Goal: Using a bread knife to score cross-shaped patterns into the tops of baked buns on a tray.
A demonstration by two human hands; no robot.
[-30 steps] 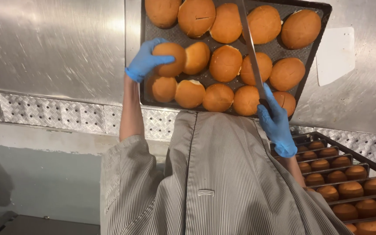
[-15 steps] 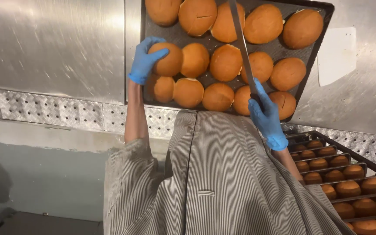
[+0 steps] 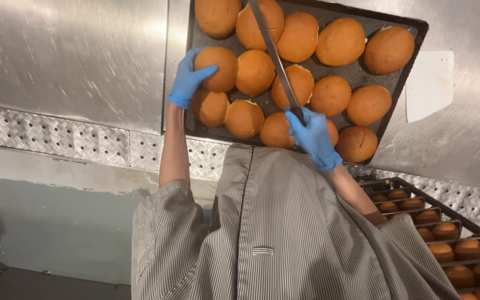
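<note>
Clamped around the dark handle of a long knife (image 3: 276, 58), my right hand (image 3: 313, 136) in its blue glove sits over the near edge of the baking tray (image 3: 406, 72); the fingers are curled shut on the handle and the blade runs away from me, lying across the buns in the middle of the tray. From the head view, my left hand (image 3: 189, 78), also gloved in blue, rests with fingers spread on a round golden bun (image 3: 218, 68) at the tray's left side; the fingers press on its top and side without closing round it. I see the dark tray filled with rows of browned buns, lying on a steel worktop (image 3: 68, 55). My striped jacket (image 3: 273, 233) fills the lower part of the view. At the lower right stands a rack (image 3: 445, 216) with several dark trays of more buns, well apart from the knife.
</note>
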